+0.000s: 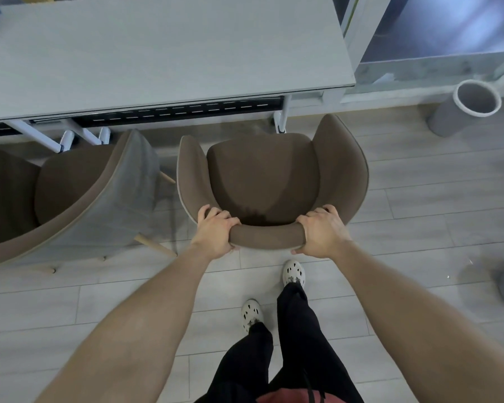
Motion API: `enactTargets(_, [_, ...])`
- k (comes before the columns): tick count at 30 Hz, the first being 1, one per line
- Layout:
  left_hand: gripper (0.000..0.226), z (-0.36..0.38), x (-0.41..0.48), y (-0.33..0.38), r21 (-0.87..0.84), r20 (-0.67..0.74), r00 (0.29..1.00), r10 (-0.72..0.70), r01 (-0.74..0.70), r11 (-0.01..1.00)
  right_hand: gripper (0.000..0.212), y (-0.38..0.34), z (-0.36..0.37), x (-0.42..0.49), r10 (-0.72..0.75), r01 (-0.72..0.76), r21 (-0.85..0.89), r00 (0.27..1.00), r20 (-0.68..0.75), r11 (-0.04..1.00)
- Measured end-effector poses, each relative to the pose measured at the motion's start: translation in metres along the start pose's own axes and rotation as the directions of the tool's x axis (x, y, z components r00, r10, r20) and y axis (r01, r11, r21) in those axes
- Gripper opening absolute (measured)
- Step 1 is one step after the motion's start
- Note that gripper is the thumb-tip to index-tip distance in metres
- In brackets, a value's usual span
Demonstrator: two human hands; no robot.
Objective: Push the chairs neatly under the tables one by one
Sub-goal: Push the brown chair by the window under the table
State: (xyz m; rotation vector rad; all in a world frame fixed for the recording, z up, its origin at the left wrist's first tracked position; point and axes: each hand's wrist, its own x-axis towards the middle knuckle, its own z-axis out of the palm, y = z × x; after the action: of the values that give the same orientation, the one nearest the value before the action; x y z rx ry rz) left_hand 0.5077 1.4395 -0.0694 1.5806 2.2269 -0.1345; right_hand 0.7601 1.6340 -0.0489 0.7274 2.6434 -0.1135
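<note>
A brown upholstered armchair point(264, 175) stands on the floor facing the pale grey table point(163, 50), its front edge just short of the table's near edge. My left hand point(216, 229) grips the left end of its backrest top. My right hand point(322, 231) grips the right end. A second brown chair point(70, 193) with a grey outer shell stands to the left, turned at an angle, its wooden legs showing.
A grey cylindrical bin point(466, 107) stands on the floor to the right of the table. White table legs point(281, 117) and a black cable tray sit under the table edge. A glass wall runs behind at the right. My feet stand right behind the chair.
</note>
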Motion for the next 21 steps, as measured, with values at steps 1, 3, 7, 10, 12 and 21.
enactTargets(1, [0.061,0.0,0.0,0.001,0.0,0.004,1.0,0.001,-0.001,1.0,0.083,-0.001,-0.001,-0.001,0.013,-0.013,0.009,1.0,0.0,1.0])
enactTargets(3, [0.062,0.0,0.0,0.003,-0.003,0.024,1.0,-0.002,0.002,1.0,0.079,-0.002,-0.002,-0.003,0.035,-0.035,0.024,0.999,0.013,0.999])
enactTargets(7, [0.062,0.003,0.0,0.011,-0.01,0.04,0.999,0.01,-0.009,1.0,0.078,0.003,0.003,-0.011,0.065,-0.066,0.039,0.998,0.026,0.997])
enactTargets(10, [0.059,0.003,0.003,0.017,-0.02,0.035,0.999,0.018,-0.017,1.0,0.08,0.011,0.006,-0.014,0.054,-0.055,0.05,0.998,0.019,0.997])
enactTargets(12, [0.058,0.001,0.009,0.019,-0.018,0.03,0.999,0.014,-0.014,1.0,0.083,0.016,0.003,-0.011,0.046,-0.047,0.054,0.999,0.022,0.997])
enactTargets(21, [0.054,-0.012,0.039,0.018,-0.033,0.006,1.0,-0.011,0.011,0.999,0.088,0.04,-0.013,0.02,0.029,-0.029,0.021,0.999,0.027,0.999])
